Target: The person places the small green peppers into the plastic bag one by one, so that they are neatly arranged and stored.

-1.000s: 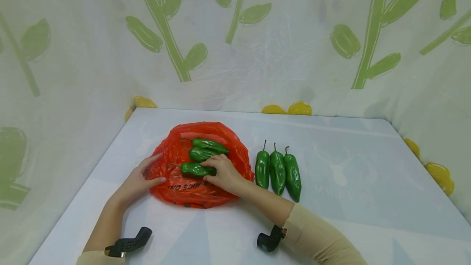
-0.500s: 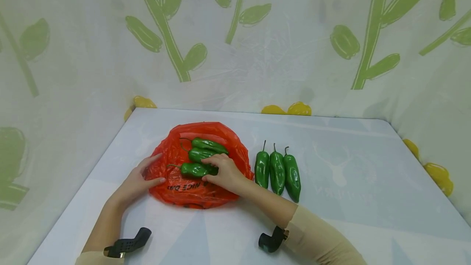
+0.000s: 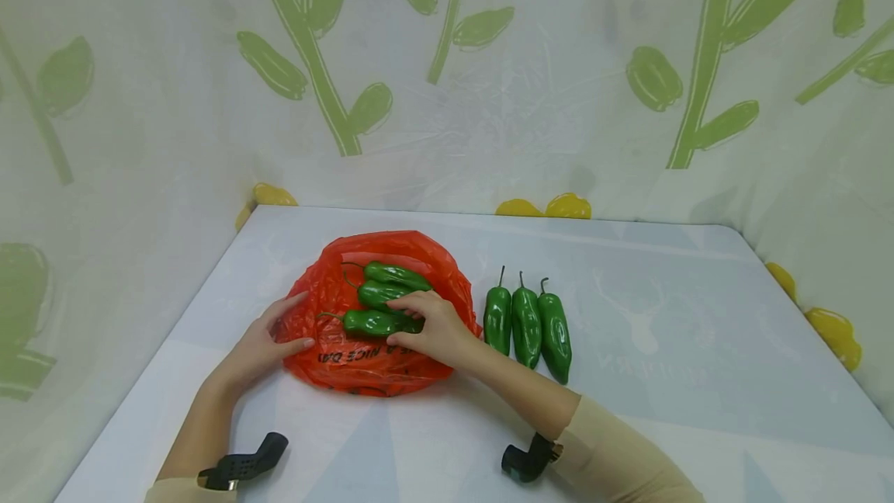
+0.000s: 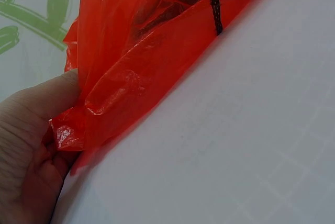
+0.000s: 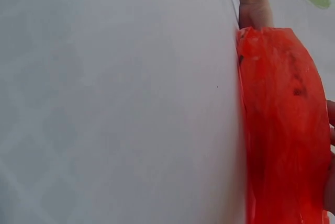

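Observation:
Three shiny green peppers lie in a red plastic bag (image 3: 412, 367) with its mouth spread wide. The nearest pepper (image 3: 370, 323) lies with its tip between the thumb and fingers of my right hand (image 3: 440, 330), which stand apart around it. Behind it are a middle pepper (image 3: 377, 292) and a far pepper (image 3: 394, 275). My left hand (image 3: 254, 344) rests at the bag's left side, thumb and fingers spread. In the left wrist view its thumb (image 4: 55, 96) touches the red plastic. Most of the right hand is cut off in the right wrist view.
Right of the bag, three more peppers stand in a row: a left one (image 3: 498, 320), a centre one (image 3: 527, 324) and a right one (image 3: 555, 336). All lie on a pale table (image 3: 684, 379). A patterned curtain (image 3: 545, 123) hangs behind.
My right hand has shifted slightly right and its fingers have come away from the nearest pepper, whose tip now shows more. The left hand has stayed put.

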The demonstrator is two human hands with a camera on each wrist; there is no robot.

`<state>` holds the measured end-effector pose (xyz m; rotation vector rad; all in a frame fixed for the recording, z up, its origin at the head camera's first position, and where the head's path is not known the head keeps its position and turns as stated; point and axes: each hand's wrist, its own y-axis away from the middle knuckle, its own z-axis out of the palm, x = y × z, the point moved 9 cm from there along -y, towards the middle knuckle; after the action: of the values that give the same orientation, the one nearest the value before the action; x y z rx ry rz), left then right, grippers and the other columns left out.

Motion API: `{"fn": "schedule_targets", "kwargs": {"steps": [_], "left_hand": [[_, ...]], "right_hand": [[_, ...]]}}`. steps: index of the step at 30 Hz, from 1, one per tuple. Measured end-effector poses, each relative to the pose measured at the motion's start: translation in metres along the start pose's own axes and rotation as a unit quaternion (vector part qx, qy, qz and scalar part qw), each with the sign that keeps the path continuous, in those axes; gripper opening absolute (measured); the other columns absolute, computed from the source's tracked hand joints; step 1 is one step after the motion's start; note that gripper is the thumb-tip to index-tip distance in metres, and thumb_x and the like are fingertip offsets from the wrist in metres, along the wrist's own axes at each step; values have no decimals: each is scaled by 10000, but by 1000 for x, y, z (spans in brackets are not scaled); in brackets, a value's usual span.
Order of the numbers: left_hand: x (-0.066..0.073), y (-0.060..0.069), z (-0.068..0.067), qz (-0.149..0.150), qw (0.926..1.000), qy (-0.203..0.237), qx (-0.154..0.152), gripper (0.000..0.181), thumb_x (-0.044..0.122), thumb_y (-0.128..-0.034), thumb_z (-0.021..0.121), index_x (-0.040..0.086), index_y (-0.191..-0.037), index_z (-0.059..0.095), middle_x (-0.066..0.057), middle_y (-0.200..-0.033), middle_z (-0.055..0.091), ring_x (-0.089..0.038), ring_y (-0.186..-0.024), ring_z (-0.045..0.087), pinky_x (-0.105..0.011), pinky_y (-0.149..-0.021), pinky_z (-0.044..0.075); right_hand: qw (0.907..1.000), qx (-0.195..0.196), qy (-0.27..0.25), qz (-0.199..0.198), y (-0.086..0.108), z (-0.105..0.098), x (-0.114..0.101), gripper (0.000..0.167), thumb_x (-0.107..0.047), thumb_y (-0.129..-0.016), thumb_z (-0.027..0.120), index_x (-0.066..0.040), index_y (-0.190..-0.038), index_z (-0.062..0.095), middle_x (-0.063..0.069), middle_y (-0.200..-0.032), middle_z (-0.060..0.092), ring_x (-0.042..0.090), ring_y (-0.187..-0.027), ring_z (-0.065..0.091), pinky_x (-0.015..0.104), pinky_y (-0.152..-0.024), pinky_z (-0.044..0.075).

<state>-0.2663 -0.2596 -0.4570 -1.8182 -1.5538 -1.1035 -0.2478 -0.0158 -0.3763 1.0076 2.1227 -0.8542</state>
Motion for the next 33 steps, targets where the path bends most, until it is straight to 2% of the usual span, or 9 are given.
{"fn": "schedule_targets", "kwargs": {"steps": [9,20,27,33], "left_hand": [[2,1,1,61,10000,48,-24,834,351,-820,717,163,-1494,262,-190,-1537,191,-443,-1402,130,-678,-1034,257],[3,0,0,92,10000,3,-8,829,354,-823,714,163,-1493,265,-190,-1537,195,-439,-1404,132,-673,-1041,250],[1,0,0,70,10000,18,4,839,362,-810,725,165,-1490,273,-183,-1536,202,-435,-1408,126,-679,-1038,245],[2,0,0,105,9999,10,2,837,363,-811,724,170,-1490,274,-184,-1536,200,-436,-1407,127,-680,-1033,251]], "right_hand": [[9999,50,36,-150,7,-10,-3,498,-153,-768,789,-34,-1219,615,68,-1202,620,222,-1085,550,378,-901,522],[9998,137,-127,-16,17,-28,2,548,-184,-764,793,-59,-1258,591,52,-1243,598,215,-1170,520,443,-940,495],[9990,366,104,-214,22,-48,1,555,-159,-744,808,-44,-1244,596,67,-1238,609,229,-1172,524,439,-949,492],[9982,531,184,-197,28,-71,0,573,-150,-744,807,-45,-1261,583,91,-1264,594,266,-1202,503,479,-944,489]]}}
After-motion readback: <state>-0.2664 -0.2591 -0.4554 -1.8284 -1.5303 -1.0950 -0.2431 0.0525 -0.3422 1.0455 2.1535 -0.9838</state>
